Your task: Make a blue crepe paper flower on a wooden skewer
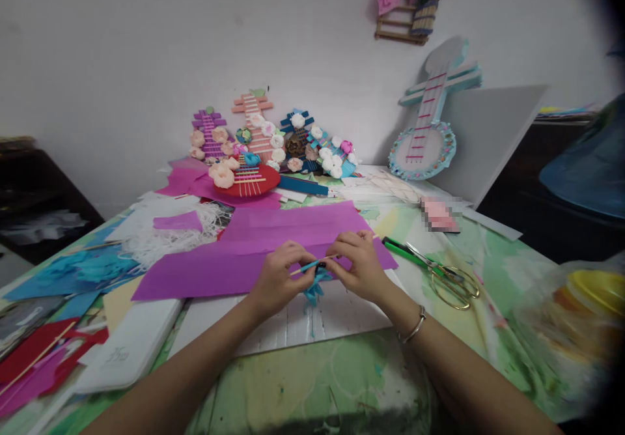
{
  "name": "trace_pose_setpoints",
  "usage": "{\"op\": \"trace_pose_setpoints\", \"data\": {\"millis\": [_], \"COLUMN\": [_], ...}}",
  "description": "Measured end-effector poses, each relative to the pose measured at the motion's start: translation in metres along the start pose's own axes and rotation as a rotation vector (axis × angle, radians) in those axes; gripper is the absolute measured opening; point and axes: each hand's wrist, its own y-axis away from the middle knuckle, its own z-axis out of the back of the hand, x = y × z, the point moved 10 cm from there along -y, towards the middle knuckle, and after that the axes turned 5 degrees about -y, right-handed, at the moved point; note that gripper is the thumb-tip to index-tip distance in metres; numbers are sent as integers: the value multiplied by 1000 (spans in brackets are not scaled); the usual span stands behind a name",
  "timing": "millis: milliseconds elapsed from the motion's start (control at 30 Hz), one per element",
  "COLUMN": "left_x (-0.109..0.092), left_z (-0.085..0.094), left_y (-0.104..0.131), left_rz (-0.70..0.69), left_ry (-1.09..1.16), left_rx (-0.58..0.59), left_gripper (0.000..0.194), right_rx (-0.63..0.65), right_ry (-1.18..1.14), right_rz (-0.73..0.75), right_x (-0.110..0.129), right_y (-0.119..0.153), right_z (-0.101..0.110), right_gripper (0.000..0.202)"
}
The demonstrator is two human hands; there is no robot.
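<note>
Above the middle of the table, my left hand pinches a thin stick that is partly blue and pale at its left end. My right hand, with a bracelet on the wrist, is closed at the stick's other end, its fingertips close to the left ones. Below the fingers hangs a crumpled blue paper strip. Which fingers grip the strip is hidden. Under both hands lie purple paper sheets and a white board.
Gold-handled scissors and a green cutter lie to the right. A white power bank and blue crepe paper are at left. Flower-decorated paper instruments stand along the wall. A yellow-lidded container sits far right.
</note>
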Motion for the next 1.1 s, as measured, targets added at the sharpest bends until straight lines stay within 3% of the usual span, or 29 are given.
{"op": "trace_pose_setpoints", "data": {"millis": [367,667,867,1100], "left_x": [20,8,2,1], "left_z": [-14,-7,-3,2], "left_y": [4,1,0,0], "left_rz": [321,142,91,142], "left_ry": [291,294,87,-111], "left_rx": [136,157,105,53], "left_gripper": [11,16,10,10], "right_rx": [-32,-53,-62,-125], "right_ry": [-60,-76,-23,88], "right_rz": [-44,-22,33,62], "right_x": [-6,0,6,8], "right_y": [0,0,2,6], "right_z": [4,6,3,0], "right_gripper": [15,13,13,14]}}
